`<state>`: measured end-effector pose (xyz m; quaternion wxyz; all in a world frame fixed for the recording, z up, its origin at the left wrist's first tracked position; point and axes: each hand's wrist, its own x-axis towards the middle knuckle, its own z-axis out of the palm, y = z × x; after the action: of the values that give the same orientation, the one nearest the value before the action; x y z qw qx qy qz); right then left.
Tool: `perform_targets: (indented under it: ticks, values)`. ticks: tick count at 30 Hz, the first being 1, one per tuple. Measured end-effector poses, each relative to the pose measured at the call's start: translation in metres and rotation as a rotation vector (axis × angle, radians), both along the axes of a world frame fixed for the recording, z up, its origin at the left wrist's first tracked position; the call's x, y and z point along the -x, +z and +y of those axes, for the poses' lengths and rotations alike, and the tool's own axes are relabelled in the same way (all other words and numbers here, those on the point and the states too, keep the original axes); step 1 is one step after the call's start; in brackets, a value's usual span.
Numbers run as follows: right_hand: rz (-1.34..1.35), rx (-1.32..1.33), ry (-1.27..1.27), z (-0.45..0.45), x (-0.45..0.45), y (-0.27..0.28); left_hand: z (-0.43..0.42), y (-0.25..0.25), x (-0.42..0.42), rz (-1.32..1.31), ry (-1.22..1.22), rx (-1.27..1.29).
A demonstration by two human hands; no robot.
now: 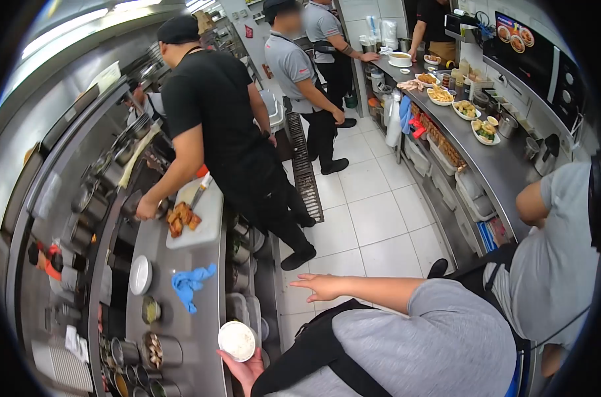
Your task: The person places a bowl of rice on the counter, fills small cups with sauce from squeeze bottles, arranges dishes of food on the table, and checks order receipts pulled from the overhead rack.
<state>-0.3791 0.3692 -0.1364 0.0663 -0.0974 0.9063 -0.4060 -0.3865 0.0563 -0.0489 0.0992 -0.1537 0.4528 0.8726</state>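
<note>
Your left hand (247,372) holds a small white bowl (237,341) of pale food, its fingers curled around the side, at the edge of the steel counter (198,341). Your right hand (320,288) is open and empty, its fingers spread, above the floor tiles (353,261). On that counter lie a blue cloth (192,287), an oval white dish (141,275) and a cutting board (208,225) with browned food pieces (181,219) and a knife (200,190). A person in black (214,106) stands beside the board.
</note>
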Motion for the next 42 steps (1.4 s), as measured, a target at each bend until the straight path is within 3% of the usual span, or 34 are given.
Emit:
perform_targets:
  ticks: [3,6,8,9,10,12,14,15,16,18,21,23,24,25,26,30,34,37,38,40,42]
  values:
    - [-0.106,-0.088,0.021,0.042,0.045,-0.011,0.041,0.003,0.051,-0.02,-0.039,0.025]
    - [-0.263,-0.034,-0.03,0.092,0.06,-0.076,0.076,-0.014,0.107,-0.033,-0.239,0.064]
    - [-0.454,-0.241,-0.193,0.137,0.037,-0.115,0.113,-0.029,0.154,-0.077,-0.35,-0.002]
    - [-0.467,-0.346,-0.284,0.165,0.017,-0.164,0.135,-0.034,0.177,-0.073,-0.409,0.042]
    - [-0.679,-0.447,-0.345,0.196,-0.012,-0.195,0.156,-0.04,0.196,-0.071,-0.47,0.091]
    - [-0.748,-0.517,-0.564,0.248,-0.089,-0.234,0.216,-0.035,0.236,-0.029,-0.571,0.096]
    - [-0.898,-0.379,-0.994,0.287,-0.163,-0.248,0.281,-0.029,0.277,-0.042,-0.684,0.099]
    - [-1.025,-0.404,-1.082,0.307,-0.2,-0.265,0.313,-0.028,0.298,-0.048,-0.77,0.086]
    - [-0.995,-0.338,-1.482,0.296,-0.216,-0.207,0.345,-0.032,0.317,-0.038,-0.893,-0.002]
    - [-1.087,-0.284,-1.685,0.302,-0.247,-0.173,0.412,-0.009,0.332,0.03,-1.079,-0.016]
    - [-1.017,-0.263,-1.895,0.293,-0.26,-0.192,0.501,0.008,0.349,0.027,-1.293,-0.075]
    - [-1.117,-0.118,-1.908,0.281,-0.245,-0.239,0.551,0.009,0.348,-0.046,-1.366,-0.09]
    - [-1.213,0.022,-1.829,0.275,-0.21,-0.221,0.575,0.006,0.35,-0.066,-1.415,-0.11]
    - [-1.169,-0.047,-1.771,0.264,-0.209,-0.326,0.596,0.005,0.35,-0.078,-1.446,-0.112]
    - [-0.914,0.199,-1.769,0.244,-0.174,-0.306,0.618,0.003,0.353,-0.072,-1.464,-0.117]
    - [-0.964,0.328,-1.322,0.285,-0.1,-0.292,0.694,-0.019,0.37,-0.087,-1.443,-0.119]
    - [-0.958,0.144,-1.076,0.44,-0.058,-0.268,0.763,-0.022,0.39,-0.13,-1.349,-0.061]
    - [-0.902,-0.15,-1.01,0.605,-0.012,-0.209,0.816,-0.015,0.401,-0.063,-1.282,-0.061]
    - [-0.842,-0.235,-0.994,0.672,-0.001,-0.23,0.833,-0.015,0.405,-0.064,-1.282,-0.057]
    - [-0.367,-0.274,-1.222,0.754,0.032,-0.118,0.867,-0.02,0.413,-0.076,-1.255,-0.097]
    - [-0.068,-0.259,-1.384,0.813,0.064,-0.021,0.898,-0.023,0.425,-0.088,-1.266,-0.082]
